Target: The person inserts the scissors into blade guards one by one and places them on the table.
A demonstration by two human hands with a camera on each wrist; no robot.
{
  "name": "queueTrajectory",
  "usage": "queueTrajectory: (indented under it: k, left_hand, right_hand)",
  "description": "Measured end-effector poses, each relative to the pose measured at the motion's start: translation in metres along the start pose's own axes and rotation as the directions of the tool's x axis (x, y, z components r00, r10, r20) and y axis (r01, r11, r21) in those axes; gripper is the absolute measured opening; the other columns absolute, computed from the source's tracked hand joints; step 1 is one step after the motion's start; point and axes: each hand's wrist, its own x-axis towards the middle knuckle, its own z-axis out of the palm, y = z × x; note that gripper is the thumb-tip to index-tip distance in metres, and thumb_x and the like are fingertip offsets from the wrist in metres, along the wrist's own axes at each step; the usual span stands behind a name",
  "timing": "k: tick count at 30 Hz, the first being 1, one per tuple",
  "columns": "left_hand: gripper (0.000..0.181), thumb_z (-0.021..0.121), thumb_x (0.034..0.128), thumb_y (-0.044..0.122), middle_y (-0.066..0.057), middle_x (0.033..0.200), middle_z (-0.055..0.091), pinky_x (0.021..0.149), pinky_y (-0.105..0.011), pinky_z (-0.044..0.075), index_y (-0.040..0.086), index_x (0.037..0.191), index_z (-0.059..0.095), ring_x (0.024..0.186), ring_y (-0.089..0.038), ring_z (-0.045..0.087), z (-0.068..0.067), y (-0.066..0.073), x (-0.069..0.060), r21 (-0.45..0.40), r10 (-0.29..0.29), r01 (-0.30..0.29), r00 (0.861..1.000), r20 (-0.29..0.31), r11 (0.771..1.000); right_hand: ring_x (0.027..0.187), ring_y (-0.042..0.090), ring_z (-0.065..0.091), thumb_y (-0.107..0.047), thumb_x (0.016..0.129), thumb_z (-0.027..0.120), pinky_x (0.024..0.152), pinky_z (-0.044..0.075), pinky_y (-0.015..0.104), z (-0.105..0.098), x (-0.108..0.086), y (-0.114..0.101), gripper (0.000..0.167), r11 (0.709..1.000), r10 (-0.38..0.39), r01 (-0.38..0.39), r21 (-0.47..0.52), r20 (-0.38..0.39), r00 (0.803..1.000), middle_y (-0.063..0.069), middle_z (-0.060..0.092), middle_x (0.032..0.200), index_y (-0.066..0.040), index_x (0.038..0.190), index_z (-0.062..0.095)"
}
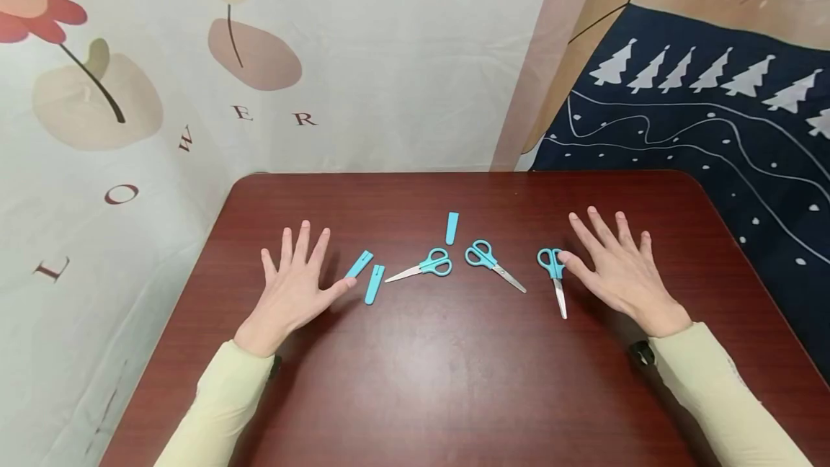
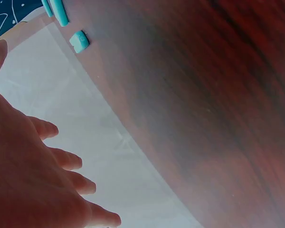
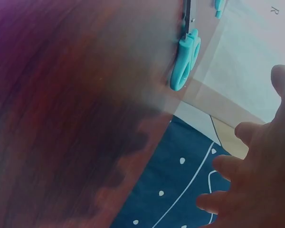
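The table [image 1: 441,395] in front of me looks like wood, smooth and shiny, with a bright glow on top. I see scissors [image 1: 424,267] [image 1: 496,267] [image 1: 556,277] with smooth plastic handles [image 3: 179,59] and shiny metal blades [image 1: 560,300]. The caps [image 1: 452,228] [image 1: 375,285] [image 1: 359,264] look like smooth plastic too. My sleeves [image 1: 223,391] [image 1: 720,384] are soft, dull cloth. Behind the table, a pale cloth [image 1: 389,78] has little creases, and the dark blue cloth [image 1: 707,103] looks dull.

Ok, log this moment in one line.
left hand: spread, empty | right hand: spread, empty | scissors: three, uncapped | caps: three, loose
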Motion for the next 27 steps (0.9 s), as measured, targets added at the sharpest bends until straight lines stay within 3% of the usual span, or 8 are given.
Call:
queueTrajectory:
  k: [12, 27]
  left_hand:
    - [0.103, 0.053, 0.0944, 0.074, -0.020, 0.172, -0.002, 0.110, -0.081, -0.005, 0.012, 0.167, 0.014, 0.155, -0.046, -0.012, -0.001, 0.001, -0.003, -0.011, -0.004, 0.004, 1.000, -0.003, 1.000]
    - [0.101, 0.055, 0.0946, 0.072, -0.018, 0.172, -0.004, 0.110, -0.082, -0.001, 0.012, 0.167, 0.017, 0.155, -0.047, -0.011, -0.003, 0.002, -0.010, -0.056, -0.016, 0.015, 1.000, -0.007, 0.998]
  right_hand:
    - [0.153, 0.055, 0.001, -0.066, 0.102, 0.044, 0.109, 0.001, 0.083, 0.003, 0.002, -0.010, 0.082, 1.000, -0.001, 0.001, 0.029, -0.007, 1.000, 0.016, 0.011, 0.172, -0.023, 0.167, 0.018]
    - [0.155, 0.050, 0.005, -0.064, 0.102, 0.048, 0.112, 0.007, 0.080, 0.006, 0.005, -0.034, 0.079, 0.995, -0.095, 0.097, 0.029, -0.058, 0.994, 0.011, 0.015, 0.172, -0.026, 0.167, 0.023]
